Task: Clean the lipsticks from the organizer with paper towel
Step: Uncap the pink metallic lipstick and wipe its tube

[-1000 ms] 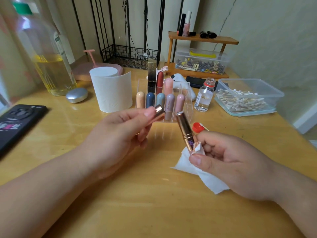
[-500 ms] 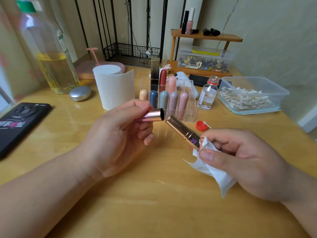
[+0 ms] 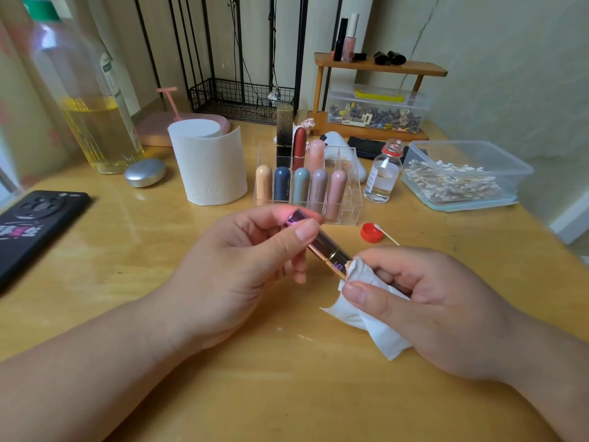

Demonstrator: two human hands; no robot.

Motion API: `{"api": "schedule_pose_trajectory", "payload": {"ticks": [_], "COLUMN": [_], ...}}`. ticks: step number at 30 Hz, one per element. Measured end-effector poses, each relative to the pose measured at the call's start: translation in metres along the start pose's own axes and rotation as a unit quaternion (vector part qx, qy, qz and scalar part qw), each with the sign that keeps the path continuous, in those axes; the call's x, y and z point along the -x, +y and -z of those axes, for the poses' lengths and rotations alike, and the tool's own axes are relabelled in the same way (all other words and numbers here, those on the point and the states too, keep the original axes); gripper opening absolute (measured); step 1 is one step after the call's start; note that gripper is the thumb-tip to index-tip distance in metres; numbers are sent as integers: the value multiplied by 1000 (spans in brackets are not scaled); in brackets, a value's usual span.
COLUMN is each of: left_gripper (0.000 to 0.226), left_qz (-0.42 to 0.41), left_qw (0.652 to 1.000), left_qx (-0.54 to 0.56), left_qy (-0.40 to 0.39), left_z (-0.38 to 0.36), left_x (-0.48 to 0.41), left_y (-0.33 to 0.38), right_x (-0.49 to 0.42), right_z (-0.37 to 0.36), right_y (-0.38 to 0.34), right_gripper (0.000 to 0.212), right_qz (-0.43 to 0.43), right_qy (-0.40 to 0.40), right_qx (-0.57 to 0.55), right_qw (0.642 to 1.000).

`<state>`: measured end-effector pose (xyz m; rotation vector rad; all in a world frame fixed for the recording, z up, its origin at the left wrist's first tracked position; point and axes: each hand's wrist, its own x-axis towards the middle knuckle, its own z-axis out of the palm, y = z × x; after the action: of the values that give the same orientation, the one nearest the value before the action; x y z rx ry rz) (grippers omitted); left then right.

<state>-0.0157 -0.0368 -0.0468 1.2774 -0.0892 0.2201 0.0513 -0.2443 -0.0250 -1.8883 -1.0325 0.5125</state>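
A rose-gold lipstick point(image 3: 325, 248) lies slanted between both hands above the wooden table. My left hand point(image 3: 251, 260) pinches its cap end between thumb and fingers. My right hand point(image 3: 424, 301) grips its base together with a crumpled white paper towel point(image 3: 366, 298). Behind them stands the clear acrylic organizer point(image 3: 350, 199) with several pastel lipsticks in front and a gold-black, a red and a pink one behind.
A paper towel roll point(image 3: 210, 167) stands left of the organizer. A small glass bottle point(image 3: 382, 173), its red cap point(image 3: 371, 232) and a tub of cotton swabs point(image 3: 462, 177) are to the right. A phone point(image 3: 35, 221), a silver compact point(image 3: 145, 172) and an oil bottle point(image 3: 95, 106) are on the left.
The cap in my left hand and the lipstick body in my right hand were apart; now the cap is on the lipstick and both hands hold it as one piece.
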Motion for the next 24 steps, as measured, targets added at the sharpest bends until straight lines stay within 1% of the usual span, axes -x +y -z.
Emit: {"api": "schedule_pose_trajectory", "payload": {"ticks": [2, 5, 7, 10, 12, 14, 16, 17, 18, 19, 20, 21, 22, 24], "left_gripper": [24, 17, 15, 18, 26, 31, 31, 31, 33, 36, 37, 38, 41, 45], "left_qz": [8, 2, -5, -10, 7, 29, 16, 3, -5, -7, -4, 0, 7, 33], "left_qw": [1000, 1000, 1000, 999, 998, 996, 995, 994, 995, 996, 998, 999, 1000, 999], "left_qx": [-1, -22, -26, -37, -54, -60, -89, -101, -100, -85, -62, -40, -23, -1], "left_qy": [2, -8, -11, -11, -38, -64, -44, -30, -20, -14, -12, -13, -16, -42], "left_z": [-1, 0, 1, 2, 0, -4, -4, -3, -1, 2, 4, 6, 6, 6], "left_x": [1, 0, -2, -1, 2, 6, 7, 5, 4, 2, 0, -1, -1, 0], "left_y": [0, 2, 4, 3, -2, -4, -4, -2, 0, 1, 3, 5, 6, 7], "right_x": [0, 1, 1, -1, -2, -4, -4, -4, -4, -5, -5, -5, -6, -8], "right_z": [-3, -5, -7, -9, -12, -14, -12, -8, -4, 0, 4, 6, 8, 9], "right_y": [0, -1, -1, -1, -2, -5, -6, -5, -4, -2, -1, 1, 2, 4], "right_gripper": [27, 36, 37, 33, 22, 12, 9, 15, 26, 35, 44, 54, 63, 72], "right_qz": [1, 7, 8, 7, 9, 1, -12, -20, -31, -44, -58, -74, -96, -140], "right_qy": [4, 14, 16, 14, 24, 34, 38, 44, 51, 54, 52, 42, 32, 37], "right_qx": [-8, -3, -14, -62, -115, -141, -136, -130, -123, -126, -153, -206, -276, -387], "right_qw": [1000, 1000, 1000, 998, 993, 989, 990, 990, 991, 990, 985, 975, 956, 911]}}
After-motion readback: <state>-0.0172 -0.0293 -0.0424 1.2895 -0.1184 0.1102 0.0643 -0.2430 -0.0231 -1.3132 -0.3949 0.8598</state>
